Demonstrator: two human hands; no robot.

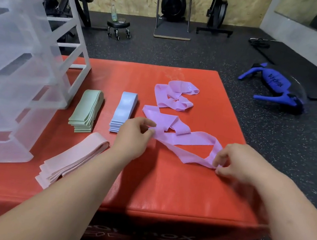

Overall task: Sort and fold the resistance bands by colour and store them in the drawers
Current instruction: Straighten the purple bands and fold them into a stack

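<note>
A purple resistance band (183, 139) lies twisted across the red box (163, 183). My left hand (132, 136) pinches its left end and my right hand (236, 164) pinches its right loop end. More loose purple bands (175, 95) lie behind it. A folded green stack (86, 111), a folded light blue stack (123, 112) and a folded pale pink stack (72, 160) sit to the left. The clear plastic drawer unit (14, 74) stands at the box's left side with its drawers partly pulled out.
The red box ends in a front edge near me and a right edge by the dark speckled gym floor (277, 129). A blue piece of gym gear (274, 84) lies on the floor at right. A small stool (118, 27) and machines stand at the back wall.
</note>
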